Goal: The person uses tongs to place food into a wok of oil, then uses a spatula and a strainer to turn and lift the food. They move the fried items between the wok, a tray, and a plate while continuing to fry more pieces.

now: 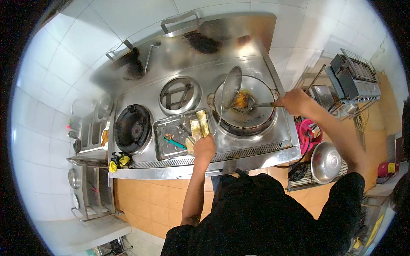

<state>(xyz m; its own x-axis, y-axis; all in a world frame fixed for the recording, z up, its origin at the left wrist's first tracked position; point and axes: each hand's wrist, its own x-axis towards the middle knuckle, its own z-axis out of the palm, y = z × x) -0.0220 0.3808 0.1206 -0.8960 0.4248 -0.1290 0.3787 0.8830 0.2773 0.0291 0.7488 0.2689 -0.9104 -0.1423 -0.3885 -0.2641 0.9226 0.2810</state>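
Right hand (294,101) clamped on ladle (245,104), handle lying rightward from wok (245,106); left hand (204,147) gripping strainer (231,87) left of wok.

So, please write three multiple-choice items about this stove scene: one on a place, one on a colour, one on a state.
1. Where is the food held by the right hand's ladle?
A. over the wok
B. on the floor
C. in the left burner

2. What colour is the tool lying in the tray?
A. red
B. teal
C. white

3. What is the left hand doing?
A. hanging free
B. gripping a handle
C. resting flat on the tray

Key: 1 A, the ladle held by the right hand is over the wok. 2 B, the tool in the tray is teal. 3 B, the left hand is closed round a long handle.
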